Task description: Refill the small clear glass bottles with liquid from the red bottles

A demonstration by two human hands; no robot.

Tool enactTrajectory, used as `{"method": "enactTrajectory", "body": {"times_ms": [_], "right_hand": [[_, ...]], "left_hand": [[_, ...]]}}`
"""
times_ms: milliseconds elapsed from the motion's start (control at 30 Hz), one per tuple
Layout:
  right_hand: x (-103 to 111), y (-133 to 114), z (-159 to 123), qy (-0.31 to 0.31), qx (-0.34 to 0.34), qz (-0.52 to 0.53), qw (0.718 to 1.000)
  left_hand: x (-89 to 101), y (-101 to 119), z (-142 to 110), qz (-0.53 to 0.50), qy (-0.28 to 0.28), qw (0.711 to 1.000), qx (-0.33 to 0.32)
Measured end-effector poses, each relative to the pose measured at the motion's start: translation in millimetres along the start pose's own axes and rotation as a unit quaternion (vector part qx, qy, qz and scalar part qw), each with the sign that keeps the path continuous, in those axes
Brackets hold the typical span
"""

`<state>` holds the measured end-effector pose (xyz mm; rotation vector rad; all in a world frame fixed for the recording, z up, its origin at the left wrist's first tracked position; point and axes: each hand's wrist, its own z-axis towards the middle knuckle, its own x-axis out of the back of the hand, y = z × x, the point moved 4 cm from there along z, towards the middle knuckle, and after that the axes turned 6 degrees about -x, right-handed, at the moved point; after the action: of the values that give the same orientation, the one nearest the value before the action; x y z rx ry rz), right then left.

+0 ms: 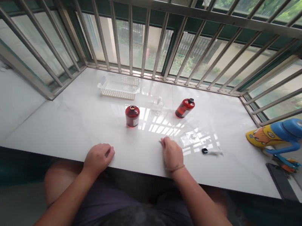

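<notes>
My left hand (99, 157) rests at the front edge of the white tabletop, its fingers curled into a loose fist with nothing visible in it. Fingers of my right hand (172, 154) are pinched together low over the table; a small pale tip pokes out at them, too small to name. Ahead, between the hands, stands an uncapped dark red bottle (132, 117) with a white label. Farther back to the right is a second red bottle (185, 109) with a black top. Right of my right hand lie a clear packet (191, 137) and a dropper (210, 152) with a black end.
A white perforated basket (118, 93) sits near the window bars, with a small clear cup (157, 103) to its right. On the far right are a yellow and blue drinking bottle (276, 134), a small orange and blue item (288, 164) and a flat black object (281, 182).
</notes>
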<state>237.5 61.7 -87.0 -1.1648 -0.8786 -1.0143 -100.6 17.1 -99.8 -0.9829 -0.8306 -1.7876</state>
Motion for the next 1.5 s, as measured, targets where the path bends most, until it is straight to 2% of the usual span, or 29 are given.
{"method": "enactTrajectory", "body": {"times_ms": [67, 133, 200, 333, 400, 467, 567, 633, 700, 767, 900, 967, 1000, 1067, 1167, 1267, 1367, 1433, 1500], "right_hand": [[2, 16, 29, 0.023, -0.044, -0.017, 0.999], [1, 14, 29, 0.034, -0.055, -0.026, 0.998], [-3, 0, 1, 0.03, -0.032, -0.026, 0.999], [-5, -28, -77, 0.002, 0.071, -0.006, 0.997], [-2, -25, -88, -0.011, 0.098, 0.0, 0.995], [2, -8, -69, -0.015, 0.062, -0.01, 0.998], [7, 20, -10, 0.011, -0.018, -0.032, 0.999], [6, 28, 23, 0.027, -0.049, -0.038, 0.998], [1, 23, 35, 0.036, -0.064, -0.04, 0.997], [-4, 8, 20, 0.036, -0.056, -0.036, 0.997], [-11, -33, -52, -0.005, 0.042, -0.012, 0.999], [-10, -42, -76, -0.032, 0.102, 0.009, 0.994], [-9, -41, -78, -0.041, 0.109, 0.017, 0.993], [-4, -25, -60, -0.041, 0.068, 0.019, 0.997], [1, 8, 0, 0.0, -0.041, -0.001, 0.999], [-5, 15, 60, 0.024, -0.109, -0.009, 0.994], [-21, -15, 89, 0.02, -0.119, -0.004, 0.993], [-33, -50, 87, 0.003, -0.086, 0.007, 0.996], [-41, -87, 73, -0.019, -0.031, 0.019, 0.999]], "left_hand": [[0.1, 0, 0, -0.002, -0.001, 1.0, -0.001], [0.1, 0, 0, -0.003, 0.0, 1.0, -0.002], [-0.1, 1, 0, -0.003, 0.001, 1.0, -0.001], [-0.9, 1, -1, -0.001, 0.003, 1.0, -0.007], [-0.8, 1, 0, 0.004, 0.005, 1.0, -0.012], [-0.4, 1, 0, 0.009, 0.008, 1.0, -0.015], [0.6, 2, 0, 0.012, 0.009, 1.0, -0.012], [1.1, 2, 0, 0.01, 0.007, 1.0, -0.008], [1.3, 2, 0, 0.009, 0.004, 1.0, -0.005], [1.0, 2, 0, 0.008, 0.002, 1.0, -0.003], [-0.1, 1, 0, 0.011, 0.004, 1.0, -0.001], [-0.5, 1, 0, 0.012, 0.001, 1.0, -0.002], [-0.6, 1, 1, 0.012, -0.002, 1.0, -0.004], [-0.5, 2, 1, 0.01, -0.007, 1.0, -0.004], [0.2, 3, 1, 0.007, -0.008, 1.0, 0.004], [0.6, 3, 0, 0.002, -0.005, 1.0, 0.008], [0.7, 3, 0, 0.0, -0.004, 1.0, 0.008], [1.0, 3, 0, 0.001, -0.004, 1.0, 0.008], [1.3, 3, 0, -0.002, -0.003, 1.0, 0.006]]}}
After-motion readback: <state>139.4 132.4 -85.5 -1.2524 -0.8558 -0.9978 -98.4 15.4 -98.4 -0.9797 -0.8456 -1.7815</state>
